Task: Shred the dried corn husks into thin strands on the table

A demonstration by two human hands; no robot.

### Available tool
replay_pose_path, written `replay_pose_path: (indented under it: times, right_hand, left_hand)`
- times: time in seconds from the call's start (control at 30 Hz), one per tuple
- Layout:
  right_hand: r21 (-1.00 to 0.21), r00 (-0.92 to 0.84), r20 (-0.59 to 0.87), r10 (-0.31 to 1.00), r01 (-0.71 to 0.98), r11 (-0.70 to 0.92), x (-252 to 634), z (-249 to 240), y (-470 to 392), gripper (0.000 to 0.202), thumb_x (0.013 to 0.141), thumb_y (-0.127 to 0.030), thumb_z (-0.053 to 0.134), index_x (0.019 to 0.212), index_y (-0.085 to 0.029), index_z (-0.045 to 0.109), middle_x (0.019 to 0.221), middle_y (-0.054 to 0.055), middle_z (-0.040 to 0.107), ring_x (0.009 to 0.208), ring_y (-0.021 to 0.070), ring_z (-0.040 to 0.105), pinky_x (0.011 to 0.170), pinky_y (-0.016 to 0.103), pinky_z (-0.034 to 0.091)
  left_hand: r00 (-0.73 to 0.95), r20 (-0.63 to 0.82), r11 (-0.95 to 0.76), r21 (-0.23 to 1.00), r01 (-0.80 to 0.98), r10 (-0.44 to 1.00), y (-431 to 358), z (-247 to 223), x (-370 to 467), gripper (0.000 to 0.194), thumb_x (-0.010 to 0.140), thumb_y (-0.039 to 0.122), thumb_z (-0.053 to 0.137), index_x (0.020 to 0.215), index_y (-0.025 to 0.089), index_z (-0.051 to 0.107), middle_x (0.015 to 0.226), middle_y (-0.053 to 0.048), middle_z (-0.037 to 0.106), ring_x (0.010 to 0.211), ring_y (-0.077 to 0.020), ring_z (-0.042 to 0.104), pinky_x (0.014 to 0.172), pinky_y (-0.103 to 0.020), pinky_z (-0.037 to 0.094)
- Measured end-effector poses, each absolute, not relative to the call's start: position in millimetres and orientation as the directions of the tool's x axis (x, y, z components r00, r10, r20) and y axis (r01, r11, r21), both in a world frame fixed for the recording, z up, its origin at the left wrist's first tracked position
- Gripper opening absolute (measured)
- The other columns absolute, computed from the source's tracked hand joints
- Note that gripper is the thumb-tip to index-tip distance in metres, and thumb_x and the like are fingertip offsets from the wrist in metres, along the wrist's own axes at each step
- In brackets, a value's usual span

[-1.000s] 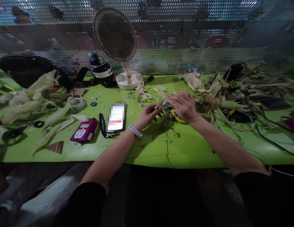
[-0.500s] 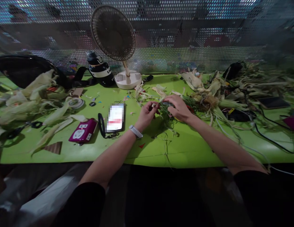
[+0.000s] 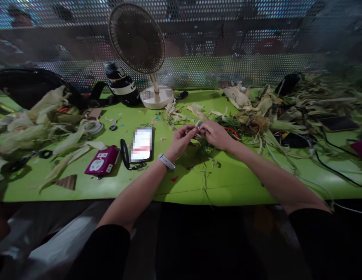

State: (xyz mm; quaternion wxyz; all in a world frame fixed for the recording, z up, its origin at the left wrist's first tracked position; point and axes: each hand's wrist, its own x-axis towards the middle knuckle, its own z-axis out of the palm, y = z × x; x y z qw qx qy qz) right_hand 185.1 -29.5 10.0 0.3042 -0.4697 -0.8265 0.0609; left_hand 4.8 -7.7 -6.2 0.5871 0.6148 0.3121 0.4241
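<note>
My left hand [image 3: 181, 140], with a pale watch band [image 3: 167, 161] at the wrist, is closed in a pinch. A small pale piece, seemingly corn husk [image 3: 187, 132], shows between its fingers. Against its fingertips my right hand [image 3: 216, 135] is closed too; a small greyish glint shows by its fingers, but what it grips is hidden. Beneath the right hand lies a bunch of thin green strands [image 3: 208, 149], and a red curved handle [image 3: 232, 132] sticks out beside it. Dry corn husks [image 3: 198, 112] lie just beyond both hands.
Left of my hands lie a lit phone [image 3: 142, 144], a purple box-like device [image 3: 102, 161] and heaped husks [image 3: 37, 128]. A fan [image 3: 156, 97] and black bottle [image 3: 122, 87] stand behind. More husks [image 3: 315, 105] and cables [image 3: 338, 171] cover the right. A perforated metal screen [image 3: 198, 66] closes the back.
My right hand has moved slightly left and its fingers have closed in against my left fingertips. The left hand stays nearly in place. The view has shifted a little.
</note>
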Motion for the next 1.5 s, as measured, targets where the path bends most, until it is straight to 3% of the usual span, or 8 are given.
replay_pose_path:
  times: [0.2, 0.4, 0.63, 0.77, 0.9, 1.17, 1.33, 1.5]
  right_hand:
    - [-0.323, -0.462, 0.417, 0.783, 0.73, 0.603, 185, 7, -27, 0.022, 0.098, -0.029, 0.037, 0.084, -0.02, 0.051, 0.083, 0.008, 0.057, 0.08, 0.0214, 0.048, 0.076, 0.037, 0.041]
    - [-0.389, -0.43, 0.42, 0.799, 0.71, 0.587, 188, 9, -26, 0.022, 0.097, -0.03, 0.038, 0.083, -0.02, 0.051, 0.085, 0.008, 0.058, 0.082, 0.0204, 0.05, 0.078, 0.035, 0.042]
    - [-0.443, -0.091, 0.318, 0.944, 0.866, 0.232, 217, 41, -27, 0.023, 0.091, -0.033, 0.047, 0.093, -0.016, 0.062, 0.093, 0.009, 0.066, 0.082, 0.0196, 0.056, 0.073, 0.031, 0.042]
    - [-0.224, -0.04, -0.027, 0.999, 0.974, 0.033, 231, 61, -35, 0.017, 0.083, -0.028, 0.053, 0.088, -0.016, 0.064, 0.089, 0.009, 0.069, 0.077, 0.0207, 0.06, 0.063, 0.029, 0.038]
    - [0.037, 0.003, -0.269, 0.963, 0.999, 0.007, 227, 56, -46, 0.031, 0.076, -0.035, 0.061, 0.1, -0.014, 0.059, 0.098, 0.014, 0.068, 0.081, 0.0254, 0.063, 0.057, 0.029, 0.036]
    - [0.072, 0.006, -0.148, 0.989, 0.997, 0.005, 220, 37, -54, 0.047, 0.073, -0.026, 0.065, 0.116, -0.012, 0.051, 0.11, 0.018, 0.062, 0.095, 0.0292, 0.062, 0.07, 0.033, 0.045]
    - [-0.023, -0.027, 0.021, 0.999, 0.999, 0.027, 230, 62, -66, 0.023, 0.081, -0.026, 0.055, 0.1, -0.014, 0.058, 0.105, 0.014, 0.063, 0.094, 0.0261, 0.059, 0.072, 0.033, 0.043]
    - [-0.001, 0.043, -0.178, 0.983, 0.999, -0.044, 229, 57, -73, 0.024, 0.078, -0.031, 0.058, 0.095, -0.014, 0.059, 0.098, 0.014, 0.065, 0.083, 0.0244, 0.061, 0.062, 0.03, 0.04]
  left_hand:
    - [0.337, 0.176, -0.148, 0.983, -0.107, 0.925, -8, -5, 8, 0.031, 0.078, 0.047, 0.07, 0.085, 0.018, 0.058, 0.072, -0.001, 0.066, 0.063, -0.012, 0.067, 0.044, -0.018, 0.048]
    - [0.288, 0.174, -0.14, 0.981, -0.134, 0.942, -6, -3, 8, 0.027, 0.078, 0.041, 0.072, 0.079, 0.019, 0.057, 0.067, 0.001, 0.063, 0.057, -0.0093, 0.063, 0.042, -0.017, 0.044]
    - [0.223, 0.014, 0.034, 0.977, -0.209, 0.975, 3, 2, 0, 0.031, 0.07, 0.043, 0.078, 0.085, 0.019, 0.067, 0.081, -0.001, 0.07, 0.062, -0.0096, 0.066, 0.041, -0.016, 0.037]
    - [0.177, -0.108, 0.157, 0.944, -0.291, 0.978, 8, 3, -1, 0.022, 0.073, 0.033, 0.076, 0.088, 0.019, 0.068, 0.083, -0.002, 0.072, 0.07, -0.0108, 0.068, 0.05, -0.017, 0.043]
    - [0.192, -0.154, 0.219, 0.895, -0.389, 0.969, 9, 3, 0, 0.018, 0.075, 0.017, 0.073, 0.091, 0.019, 0.065, 0.089, -0.002, 0.073, 0.083, -0.0128, 0.07, 0.067, -0.022, 0.051]
    - [0.24, -0.112, 0.178, 0.944, -0.278, 0.964, 4, 0, -1, 0.026, 0.075, 0.02, 0.074, 0.098, 0.02, 0.061, 0.099, -0.004, 0.073, 0.087, -0.0154, 0.071, 0.069, -0.025, 0.052]
    - [0.221, -0.08, 0.146, 0.943, -0.298, 0.972, 5, 0, -1, 0.031, 0.073, 0.024, 0.076, 0.099, 0.021, 0.06, 0.102, -0.004, 0.072, 0.088, -0.0155, 0.07, 0.07, -0.025, 0.052]
    - [0.258, -0.084, 0.164, 0.939, -0.304, 0.962, 5, -1, 2, 0.032, 0.07, 0.025, 0.078, 0.095, 0.02, 0.059, 0.096, -0.002, 0.072, 0.083, -0.0132, 0.069, 0.066, -0.022, 0.051]
